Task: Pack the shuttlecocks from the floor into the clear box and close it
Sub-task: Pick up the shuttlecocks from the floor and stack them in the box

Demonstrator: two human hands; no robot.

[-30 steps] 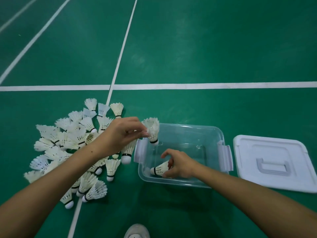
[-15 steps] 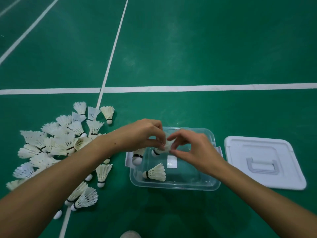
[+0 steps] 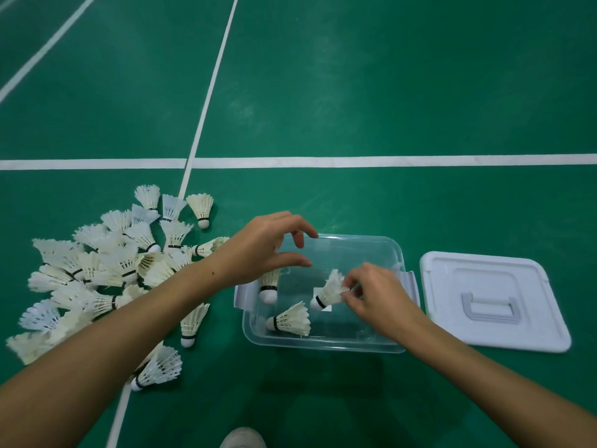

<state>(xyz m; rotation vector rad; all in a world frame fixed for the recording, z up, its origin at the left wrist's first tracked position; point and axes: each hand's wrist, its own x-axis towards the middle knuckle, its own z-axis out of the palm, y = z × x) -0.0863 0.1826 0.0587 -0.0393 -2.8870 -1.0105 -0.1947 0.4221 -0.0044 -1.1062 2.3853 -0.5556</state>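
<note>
A person's right hand (image 3: 376, 303) pinched the feather edge of a shuttlecock (image 3: 329, 291) inside the clear box (image 3: 395, 253) on a green court floor (image 3: 355, 92), the cork end tilted down toward the left and close to the box bottom. The left hand (image 3: 265, 250) hovered over the box's far-left corner with thumb and fingers (image 3: 298, 234) spread apart in a loose curl, holding nothing. A second shuttlecock (image 3: 290, 320) lay on its side on the box bottom near the front wall, cork pointing left. Another shuttlecock (image 3: 269, 286) showed at the box's left end, cork down, partly hidden under the left hand; whether it sat inside the wall or just outside it could not be told. The box's white latches stood open at both ends. The white lid (image 3: 491, 299) lay flat on the floor just to the right of the box, handle side up. A loose heap of shuttlecocks (image 3: 106, 270) covered the floor to the left of the box, partly crossed by the left forearm, with a few strays nearer the camera. White court lines (image 3: 355, 162) crossed beyond the box. The tip of a shoe (image 3: 242, 439) showed at the bottom edge.
</note>
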